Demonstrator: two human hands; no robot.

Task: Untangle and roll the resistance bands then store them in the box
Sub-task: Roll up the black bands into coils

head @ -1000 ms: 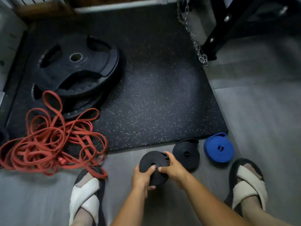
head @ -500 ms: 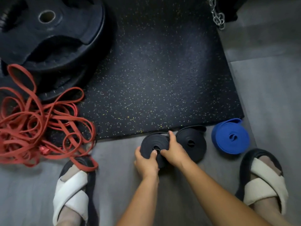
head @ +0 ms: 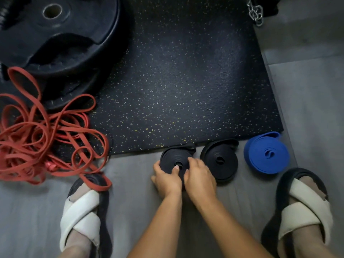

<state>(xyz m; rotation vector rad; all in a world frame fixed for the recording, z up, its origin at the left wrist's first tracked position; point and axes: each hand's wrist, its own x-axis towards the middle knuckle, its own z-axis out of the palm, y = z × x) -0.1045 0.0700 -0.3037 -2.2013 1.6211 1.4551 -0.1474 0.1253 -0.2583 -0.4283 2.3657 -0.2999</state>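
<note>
A rolled black band (head: 172, 158) lies flat on the grey floor at the mat's front edge. My left hand (head: 166, 178) grips its near left rim, thumb over the centre hole. My right hand (head: 200, 176) holds its right side, fingers curled over the top. A second rolled black band (head: 220, 161) lies just to the right, and a rolled blue band (head: 267, 155) beyond it. A tangled heap of red bands (head: 42, 138) sprawls at the left, one loop over my left sandal. No box is in view.
A black speckled rubber mat (head: 176, 81) fills the middle. Stacked black weight plates (head: 55, 40) sit on it at the upper left. A steel chain (head: 256, 12) hangs at the top right. My sandalled feet (head: 83, 216) (head: 305, 207) flank my arms.
Both hands lowered the rolled black band from the air onto the floor beside the other black roll. The view tilted down and closer.
</note>
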